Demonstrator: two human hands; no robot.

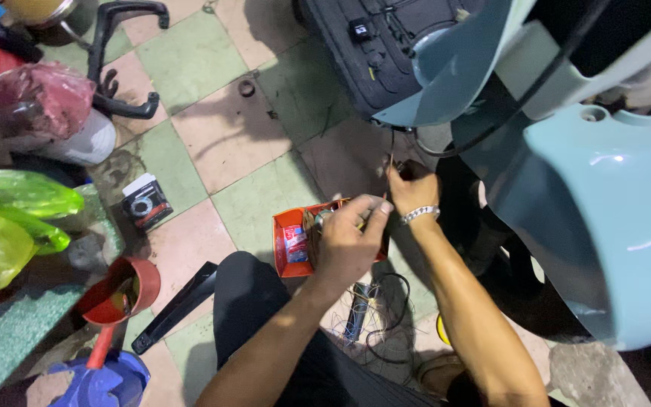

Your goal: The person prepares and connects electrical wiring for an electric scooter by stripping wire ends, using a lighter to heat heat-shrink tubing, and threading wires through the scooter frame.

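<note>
Over orange tray, both hands pinching.

Two hands: the left hand and the right hand. One orange tray at six o'clock, one red funnel at eight, two yellow-green bags at nine, one pale blue scooter at three.
</note>
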